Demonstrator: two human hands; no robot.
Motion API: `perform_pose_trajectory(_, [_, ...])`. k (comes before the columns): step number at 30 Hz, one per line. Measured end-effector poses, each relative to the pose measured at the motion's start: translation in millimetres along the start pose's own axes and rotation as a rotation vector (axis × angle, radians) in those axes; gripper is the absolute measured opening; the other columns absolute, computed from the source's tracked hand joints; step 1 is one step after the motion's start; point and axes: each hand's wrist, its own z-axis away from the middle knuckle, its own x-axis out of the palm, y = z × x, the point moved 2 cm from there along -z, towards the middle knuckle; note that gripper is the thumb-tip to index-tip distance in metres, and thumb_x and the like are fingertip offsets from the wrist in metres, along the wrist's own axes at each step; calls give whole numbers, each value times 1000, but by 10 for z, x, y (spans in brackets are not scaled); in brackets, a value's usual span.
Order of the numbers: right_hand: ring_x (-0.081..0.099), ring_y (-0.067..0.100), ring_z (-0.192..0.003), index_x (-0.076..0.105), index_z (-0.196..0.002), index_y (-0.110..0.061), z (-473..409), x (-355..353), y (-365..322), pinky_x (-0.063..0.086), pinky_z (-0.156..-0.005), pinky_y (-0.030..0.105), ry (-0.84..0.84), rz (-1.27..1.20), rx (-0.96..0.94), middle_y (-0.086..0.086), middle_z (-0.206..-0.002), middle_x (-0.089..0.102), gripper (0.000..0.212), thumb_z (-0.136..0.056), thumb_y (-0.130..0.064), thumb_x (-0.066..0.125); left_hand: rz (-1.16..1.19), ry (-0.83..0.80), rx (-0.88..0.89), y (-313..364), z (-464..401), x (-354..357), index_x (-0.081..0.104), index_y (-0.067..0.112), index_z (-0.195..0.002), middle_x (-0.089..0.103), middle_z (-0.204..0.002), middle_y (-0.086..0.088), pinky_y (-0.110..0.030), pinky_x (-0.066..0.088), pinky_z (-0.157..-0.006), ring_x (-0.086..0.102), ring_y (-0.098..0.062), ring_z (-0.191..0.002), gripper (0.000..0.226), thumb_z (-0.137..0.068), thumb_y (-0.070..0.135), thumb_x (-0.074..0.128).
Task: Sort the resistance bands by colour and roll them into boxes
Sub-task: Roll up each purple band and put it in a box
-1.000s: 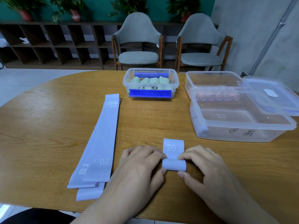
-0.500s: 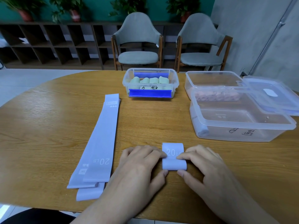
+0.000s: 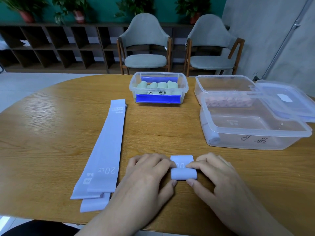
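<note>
A lavender resistance band point(image 3: 183, 173) lies near the table's front edge, almost fully rolled, with a short flat tail beyond it. My left hand point(image 3: 146, 174) pinches the roll's left end between forefinger and thumb. My right hand point(image 3: 216, 174) pinches the right end the same way. A stack of flat lavender bands point(image 3: 104, 150) marked 20 LB lies to the left. A clear box point(image 3: 252, 133) at the right holds one rolled lavender band point(image 3: 210, 133). A small clear box point(image 3: 158, 89) at the back holds several rolled green bands.
Behind the near right box stands another clear box point(image 3: 221, 86) with pink bands inside. A clear lid point(image 3: 286, 99) leans across the two right boxes. The wooden table point(image 3: 51, 133) has a curved edge. Two grey chairs point(image 3: 146, 46) stand beyond it.
Both hands have rolled the lavender band further away from me. The flat tail has grown shorter and the 20 LB print is now mostly covered.
</note>
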Motion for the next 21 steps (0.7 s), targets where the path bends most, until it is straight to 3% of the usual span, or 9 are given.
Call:
perform_pose_trajectory(6, [46,-3,-101,62,-108,-40,-15,4,3,35,-88,20,-13,-4,16,-29,-105,48,28,-83,-52,55,-1,3,-2,9,-6,-9,59,39,-115,54,-119,26,-31,34,-101,48,2,-118,29,-92,51,45])
perform_pose_trajectory(12, [46,0,-101,65,-108,-39,-5,-16,-12,37,-90,24,-20,-14,5,-25,-102,49,26,-87,-49,56,34,-3,-11,23,-7,-33,51,41,-114,52,-116,28,-30,29,-104,46,4,-116,26,-91,51,43])
perform_pose_trajectory(17, [44,-6,-106,62,-110,-40,-10,-18,7,29,-92,12,1,-49,29,-29,-106,48,22,-89,-44,64,13,-10,-19,16,-27,-34,54,40,-113,52,-118,27,-26,27,-102,43,4,-116,29,-93,52,37])
perform_pose_trajectory(21, [47,-2,-107,64,-108,-40,-18,-30,12,33,-92,15,-1,-80,44,-27,-104,48,18,-90,-43,65,23,-11,-23,20,-60,-52,51,42,-113,53,-116,26,-27,30,-100,46,3,-114,28,-93,53,36])
